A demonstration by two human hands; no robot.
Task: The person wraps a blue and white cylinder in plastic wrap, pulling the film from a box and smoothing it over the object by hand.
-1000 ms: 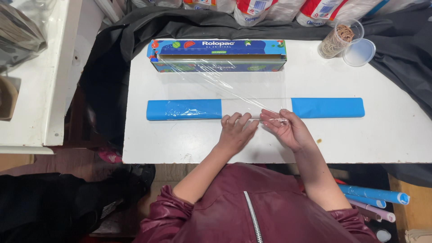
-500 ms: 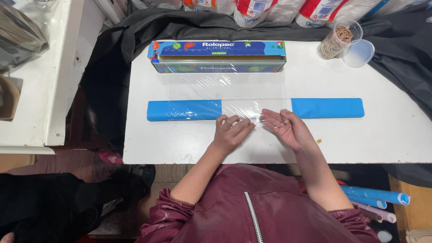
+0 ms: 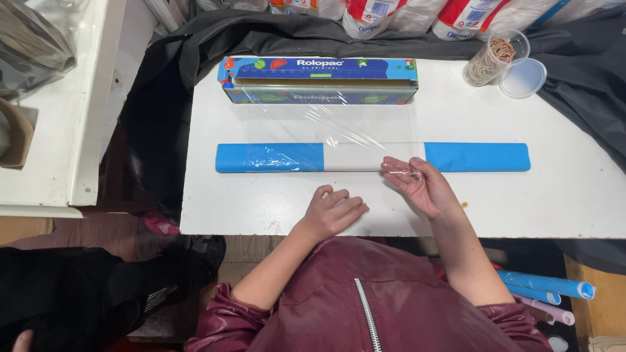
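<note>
A long blue paper roll with a white middle band (image 3: 372, 157) lies across the white table (image 3: 261, 208). Clear cling film (image 3: 326, 127) runs from a blue cardboard dispenser box (image 3: 318, 79) at the back down over the roll. My right hand (image 3: 420, 186) pinches the film's near edge just in front of the roll's white band. Resting flat on the table nearer the front edge, my left hand (image 3: 331, 212) holds nothing and lies apart from the roll.
A clear plastic cup of rubber bands (image 3: 488, 62) and its lid (image 3: 522, 77) stand at the back right. Dark cloth (image 3: 574, 72) surrounds the table. A white shelf (image 3: 78, 111) is on the left. Several paper rolls (image 3: 544, 287) lie at lower right.
My left hand has let go of the film and drawn back toward the front edge, flat on the table. My right hand stays at the film's edge by the roll.
</note>
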